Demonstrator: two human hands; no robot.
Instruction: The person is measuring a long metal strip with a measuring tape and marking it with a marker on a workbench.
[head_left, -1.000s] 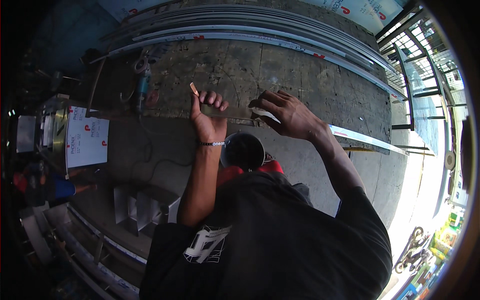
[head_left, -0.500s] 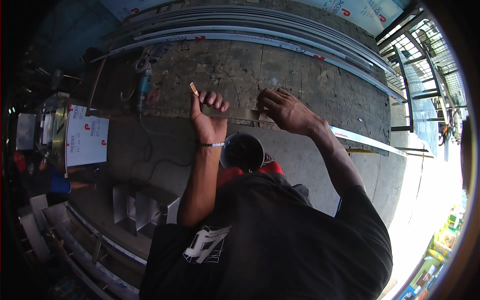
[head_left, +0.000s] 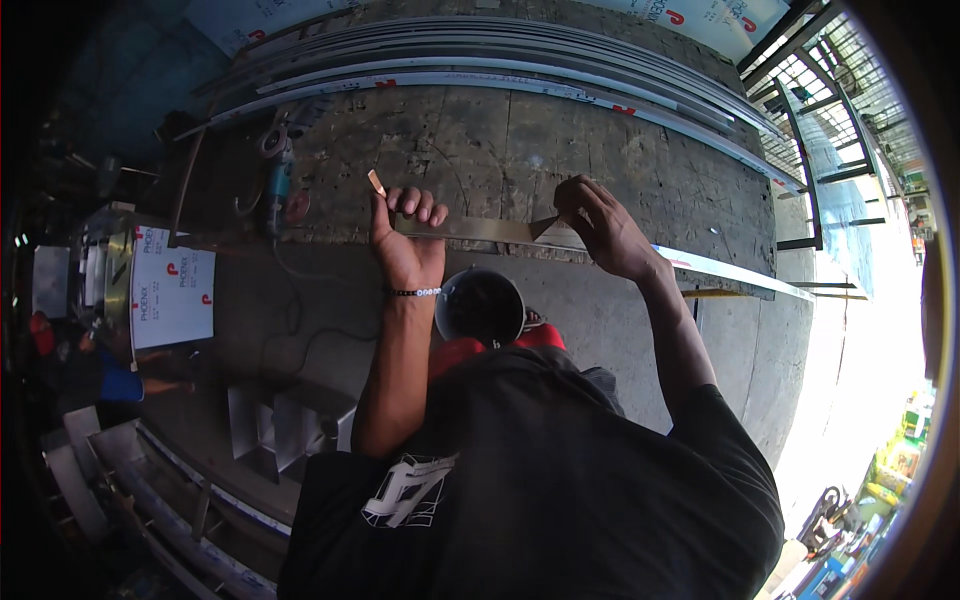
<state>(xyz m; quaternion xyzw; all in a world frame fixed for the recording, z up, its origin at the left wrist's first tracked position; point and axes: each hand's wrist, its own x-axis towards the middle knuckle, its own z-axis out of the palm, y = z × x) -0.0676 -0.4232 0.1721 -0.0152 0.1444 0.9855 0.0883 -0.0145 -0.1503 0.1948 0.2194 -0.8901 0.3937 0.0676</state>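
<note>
My left hand (head_left: 408,242) grips the left end of a long thin metal strip (head_left: 480,230) and also holds a small orange stick-like object (head_left: 376,183), pointing up past the thumb. My right hand (head_left: 598,225) is closed on the same strip further right, where a dark triangular piece (head_left: 548,230) sits against it. The strip runs on to the right over the worn wooden workbench (head_left: 500,140). A beaded band (head_left: 414,292) is on my left wrist.
Long metal profiles (head_left: 480,60) lie stacked along the bench's far edge. An angle grinder (head_left: 276,175) with its cord lies at the bench's left. A round dark container (head_left: 482,305) is below my hands. White cartons (head_left: 170,285) and folded metal pieces (head_left: 285,425) sit at the left.
My right hand has shifted slightly right along the strip and closed onto it. My left hand has stayed in place.
</note>
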